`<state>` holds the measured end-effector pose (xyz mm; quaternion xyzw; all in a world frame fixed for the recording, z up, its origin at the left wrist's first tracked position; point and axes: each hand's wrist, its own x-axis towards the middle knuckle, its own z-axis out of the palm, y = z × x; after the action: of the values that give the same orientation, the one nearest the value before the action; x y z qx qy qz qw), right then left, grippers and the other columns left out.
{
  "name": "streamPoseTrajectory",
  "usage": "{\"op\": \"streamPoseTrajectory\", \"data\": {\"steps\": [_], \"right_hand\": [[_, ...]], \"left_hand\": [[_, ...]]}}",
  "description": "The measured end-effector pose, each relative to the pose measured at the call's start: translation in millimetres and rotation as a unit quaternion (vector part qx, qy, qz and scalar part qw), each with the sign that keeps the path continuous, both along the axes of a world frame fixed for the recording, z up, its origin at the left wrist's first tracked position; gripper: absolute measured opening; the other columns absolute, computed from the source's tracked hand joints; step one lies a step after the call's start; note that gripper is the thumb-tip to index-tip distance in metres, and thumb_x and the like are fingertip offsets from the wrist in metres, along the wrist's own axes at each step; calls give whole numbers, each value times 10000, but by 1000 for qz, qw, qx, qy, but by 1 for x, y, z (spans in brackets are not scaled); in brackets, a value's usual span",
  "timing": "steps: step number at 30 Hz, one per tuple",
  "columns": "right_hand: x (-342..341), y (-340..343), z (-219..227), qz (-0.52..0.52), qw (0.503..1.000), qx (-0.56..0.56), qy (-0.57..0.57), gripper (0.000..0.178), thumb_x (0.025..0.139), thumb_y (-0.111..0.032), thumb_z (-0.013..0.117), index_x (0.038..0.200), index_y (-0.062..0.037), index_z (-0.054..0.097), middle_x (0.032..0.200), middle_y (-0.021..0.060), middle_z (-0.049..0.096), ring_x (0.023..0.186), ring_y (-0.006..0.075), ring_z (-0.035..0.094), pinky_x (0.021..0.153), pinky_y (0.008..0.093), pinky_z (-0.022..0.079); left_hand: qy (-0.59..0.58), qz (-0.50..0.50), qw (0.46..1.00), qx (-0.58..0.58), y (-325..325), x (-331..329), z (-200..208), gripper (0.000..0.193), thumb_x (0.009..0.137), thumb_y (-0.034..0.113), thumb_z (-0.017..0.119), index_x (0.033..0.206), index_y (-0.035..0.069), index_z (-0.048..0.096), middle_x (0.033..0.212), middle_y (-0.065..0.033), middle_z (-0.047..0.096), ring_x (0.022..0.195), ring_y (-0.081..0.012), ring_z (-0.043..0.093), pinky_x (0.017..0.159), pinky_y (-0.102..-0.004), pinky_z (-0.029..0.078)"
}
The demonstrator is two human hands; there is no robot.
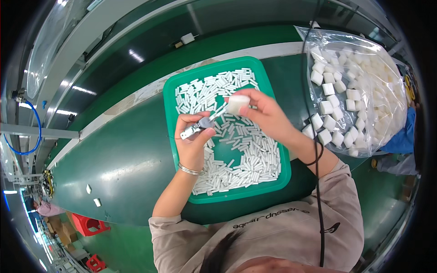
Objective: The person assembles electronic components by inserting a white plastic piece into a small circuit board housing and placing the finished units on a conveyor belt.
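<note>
Over a green tray (285,159) full of small white sticks (259,166), my left hand (191,144) is closed around a small silver tool with a grey collar (193,129). The tool's thin front end points up and right. Pinched in the fingers of my right hand (268,116) is a white rounded block (237,104), right at the tool's tip. Whether the tip enters the block or only touches it cannot be made out.
A clear plastic bag (387,100) of white blocks (325,107) lies open right of the tray. A black cable (320,200) hangs in front of my right arm. Two small white pieces (97,202) lie at left on the green table (123,168). Red stools (88,225) stand beyond.
</note>
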<state>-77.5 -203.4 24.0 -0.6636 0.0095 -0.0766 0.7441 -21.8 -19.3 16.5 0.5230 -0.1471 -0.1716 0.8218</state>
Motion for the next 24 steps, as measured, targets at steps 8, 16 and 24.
{"op": "streamPoseTrajectory", "data": {"steps": [8,16,24], "right_hand": [[-6,23,-7,-40,997,33,-50,289,736,80,575,1019,24,567,951,83,556,912,162,562,776,254,486],[-11,19,-12,-40,998,40,-39,326,706,97,599,1020,17,569,950,96,566,853,154,584,740,250,498],[-12,22,-13,-73,984,-77,-142,389,703,29,640,1055,-46,492,957,89,548,823,155,564,658,251,515]], "left_hand": [[73,5,997,-34,4,4,0,346,657,-60,650,959,27,505,971,-99,584,801,-127,562,730,-240,463],[73,-27,996,41,1,1,1,323,633,-99,658,909,19,540,963,-112,587,802,-153,584,713,-251,495],[48,-61,990,114,3,5,3,330,601,-125,684,876,9,562,914,-82,582,815,-136,585,704,-246,525]]}}
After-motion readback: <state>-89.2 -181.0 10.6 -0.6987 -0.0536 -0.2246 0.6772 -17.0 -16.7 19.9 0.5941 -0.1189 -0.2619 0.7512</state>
